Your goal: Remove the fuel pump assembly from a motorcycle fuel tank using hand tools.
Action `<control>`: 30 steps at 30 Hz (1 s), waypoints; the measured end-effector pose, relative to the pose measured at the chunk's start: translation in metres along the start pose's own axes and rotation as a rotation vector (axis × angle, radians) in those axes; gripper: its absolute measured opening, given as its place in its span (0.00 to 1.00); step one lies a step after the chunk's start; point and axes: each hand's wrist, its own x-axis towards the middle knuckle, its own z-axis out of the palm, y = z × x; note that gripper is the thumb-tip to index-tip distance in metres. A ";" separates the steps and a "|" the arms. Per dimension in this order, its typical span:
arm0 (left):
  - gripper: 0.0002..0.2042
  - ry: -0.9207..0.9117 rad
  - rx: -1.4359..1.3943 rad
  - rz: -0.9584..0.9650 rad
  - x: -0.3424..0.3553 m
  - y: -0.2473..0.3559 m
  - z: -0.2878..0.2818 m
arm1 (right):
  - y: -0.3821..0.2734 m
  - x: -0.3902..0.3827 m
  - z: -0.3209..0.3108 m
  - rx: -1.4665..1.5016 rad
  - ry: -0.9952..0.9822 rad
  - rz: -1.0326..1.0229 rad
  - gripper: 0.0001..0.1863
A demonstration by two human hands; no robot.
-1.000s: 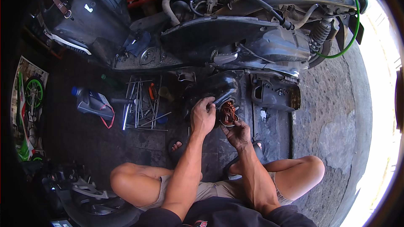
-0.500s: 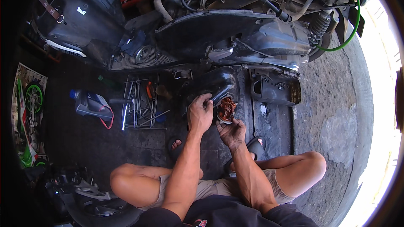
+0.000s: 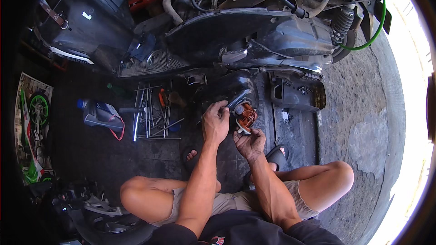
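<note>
My right hand grips the pale rim of a reddish-brown part with wires wound across it, its thumb and fingers at the lower edge. Just left of that part is my left hand, fingers bent and thumb close to the fingertips; whatever is between them is too small to make out. A small grey, rounded piece shows at the part's upper left. Behind both hands lies a glossy black body panel on the floor.
A partly stripped scooter stands across the far side. At left lie several metal tools and a grey bottle with a blue cap. A black box holding small hardware sits at right. A wheel is at lower left.
The reddish-brown part has tilted and shifted slightly right in my right hand, and the grey piece beside it now shows. My left hand stays almost in place.
</note>
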 end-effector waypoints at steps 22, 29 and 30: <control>0.11 0.010 -0.043 -0.030 -0.001 -0.002 -0.002 | 0.003 0.004 0.040 -1.486 0.291 -0.573 0.36; 0.11 0.017 -0.037 -0.016 0.000 -0.003 -0.001 | -0.004 0.007 0.050 -1.542 0.229 -0.525 0.37; 0.11 0.014 -0.037 -0.013 -0.001 -0.003 0.000 | -0.005 0.006 0.051 -1.540 0.231 -0.528 0.37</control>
